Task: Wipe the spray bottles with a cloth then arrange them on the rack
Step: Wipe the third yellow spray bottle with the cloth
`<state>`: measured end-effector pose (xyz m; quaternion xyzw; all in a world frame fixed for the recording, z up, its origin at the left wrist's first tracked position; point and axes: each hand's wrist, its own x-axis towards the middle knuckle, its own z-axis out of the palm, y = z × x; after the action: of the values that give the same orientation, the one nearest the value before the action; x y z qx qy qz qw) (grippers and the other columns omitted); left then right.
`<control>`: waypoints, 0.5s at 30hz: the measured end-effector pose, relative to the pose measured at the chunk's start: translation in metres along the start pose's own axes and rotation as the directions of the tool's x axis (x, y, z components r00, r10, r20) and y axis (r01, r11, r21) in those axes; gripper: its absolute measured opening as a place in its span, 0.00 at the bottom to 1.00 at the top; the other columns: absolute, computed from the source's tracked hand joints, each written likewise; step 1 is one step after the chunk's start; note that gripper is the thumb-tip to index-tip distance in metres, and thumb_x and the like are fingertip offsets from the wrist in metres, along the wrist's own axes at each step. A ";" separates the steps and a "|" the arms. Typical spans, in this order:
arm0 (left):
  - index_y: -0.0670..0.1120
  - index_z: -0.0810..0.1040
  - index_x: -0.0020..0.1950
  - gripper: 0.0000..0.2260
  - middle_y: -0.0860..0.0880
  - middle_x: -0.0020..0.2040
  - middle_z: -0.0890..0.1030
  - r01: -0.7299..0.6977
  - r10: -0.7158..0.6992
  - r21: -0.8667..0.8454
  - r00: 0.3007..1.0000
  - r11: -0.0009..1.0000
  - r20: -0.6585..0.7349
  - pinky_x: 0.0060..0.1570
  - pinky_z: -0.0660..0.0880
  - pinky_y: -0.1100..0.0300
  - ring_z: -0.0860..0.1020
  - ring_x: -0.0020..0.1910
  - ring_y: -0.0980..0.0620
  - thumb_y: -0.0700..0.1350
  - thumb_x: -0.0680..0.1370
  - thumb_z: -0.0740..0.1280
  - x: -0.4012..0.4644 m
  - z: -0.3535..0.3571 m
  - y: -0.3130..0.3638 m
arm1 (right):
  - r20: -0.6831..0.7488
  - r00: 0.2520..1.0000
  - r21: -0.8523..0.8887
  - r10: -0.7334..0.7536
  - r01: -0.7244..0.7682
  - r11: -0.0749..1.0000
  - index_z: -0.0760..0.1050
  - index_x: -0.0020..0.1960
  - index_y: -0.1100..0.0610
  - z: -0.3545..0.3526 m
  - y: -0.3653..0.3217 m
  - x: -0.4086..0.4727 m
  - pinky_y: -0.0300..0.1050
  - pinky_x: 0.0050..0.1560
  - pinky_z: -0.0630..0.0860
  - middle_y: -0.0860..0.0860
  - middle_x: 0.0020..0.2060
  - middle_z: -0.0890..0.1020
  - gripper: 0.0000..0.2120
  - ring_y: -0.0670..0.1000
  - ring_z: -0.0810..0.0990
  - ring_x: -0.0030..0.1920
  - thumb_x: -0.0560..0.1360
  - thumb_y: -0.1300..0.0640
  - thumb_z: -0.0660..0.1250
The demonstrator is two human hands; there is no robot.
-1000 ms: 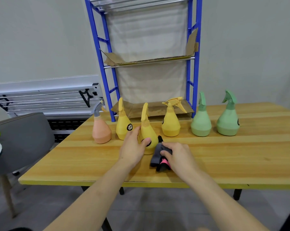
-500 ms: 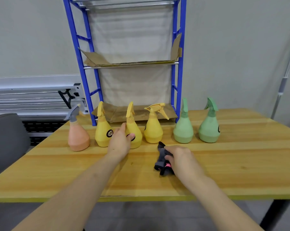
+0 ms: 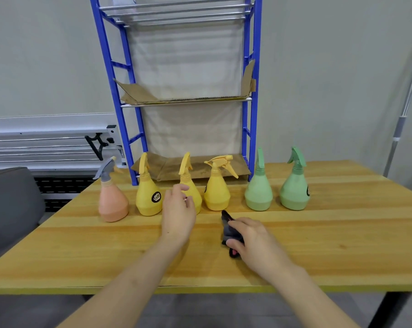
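A wooden tabletop of pale yellow planks is seen before a plain grey wall. At its far edge a blue rack is stood, its shelves lined with cardboard. Six spray bottles are lined up in front of the rack: a peach bottle, three yellow bottles and two green bottles. The left hand is held with fingers loosely spread in front of the middle yellow bottle, whose lower body is hidden; contact cannot be judged. A dark cloth is pinched in the right hand, resting on the tabletop. A grey chair is cut off at the left.
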<state>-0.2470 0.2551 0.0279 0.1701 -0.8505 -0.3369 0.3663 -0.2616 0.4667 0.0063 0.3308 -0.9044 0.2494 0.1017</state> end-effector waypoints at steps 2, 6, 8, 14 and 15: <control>0.50 0.75 0.64 0.10 0.52 0.55 0.75 -0.072 0.072 -0.011 0.997 0.997 0.011 0.54 0.74 0.61 0.76 0.52 0.55 0.41 0.83 0.64 -0.001 0.002 0.017 | -0.022 1.000 -0.011 0.021 -0.021 1.000 0.73 0.73 0.48 -0.001 0.005 0.001 0.45 0.63 0.75 0.43 0.66 0.77 0.21 0.49 0.72 0.66 0.80 0.48 0.68; 0.49 0.77 0.63 0.10 0.55 0.56 0.77 -0.257 0.257 0.022 0.966 0.966 0.012 0.60 0.74 0.58 0.75 0.58 0.54 0.41 0.84 0.63 0.018 0.008 0.047 | -0.058 0.996 -0.029 0.064 -0.066 0.997 0.75 0.71 0.47 -0.003 0.016 0.002 0.43 0.55 0.76 0.43 0.58 0.79 0.20 0.49 0.75 0.59 0.80 0.50 0.70; 0.47 0.77 0.66 0.11 0.51 0.59 0.80 -0.293 0.291 0.044 0.956 0.955 0.039 0.61 0.74 0.56 0.73 0.61 0.52 0.40 0.85 0.61 0.035 0.012 0.063 | -0.062 0.996 -0.033 0.064 -0.066 0.997 0.77 0.69 0.48 -0.001 0.019 0.002 0.42 0.53 0.75 0.43 0.55 0.79 0.18 0.48 0.75 0.56 0.80 0.50 0.70; 0.46 0.70 0.76 0.19 0.43 0.66 0.79 -0.333 0.259 0.288 0.928 0.898 0.269 0.67 0.71 0.50 0.69 0.70 0.44 0.39 0.85 0.61 0.090 0.021 0.100 | -0.069 0.996 -0.061 0.055 -0.059 0.996 0.77 0.67 0.47 0.001 0.017 0.003 0.42 0.54 0.73 0.43 0.55 0.78 0.15 0.49 0.74 0.57 0.81 0.51 0.68; 0.46 0.71 0.76 0.19 0.42 0.64 0.80 -0.342 0.241 0.331 0.920 0.879 0.310 0.65 0.72 0.49 0.70 0.69 0.44 0.40 0.85 0.61 0.096 0.022 0.100 | -0.069 0.996 -0.064 0.057 -0.062 0.996 0.77 0.67 0.47 0.000 0.017 0.004 0.42 0.54 0.73 0.43 0.55 0.78 0.15 0.49 0.74 0.57 0.81 0.51 0.68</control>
<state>-0.3322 0.2854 0.1356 0.0610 -0.9557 -0.1259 0.2589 -0.2755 0.4755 0.0016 0.2916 -0.9176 0.2335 0.1356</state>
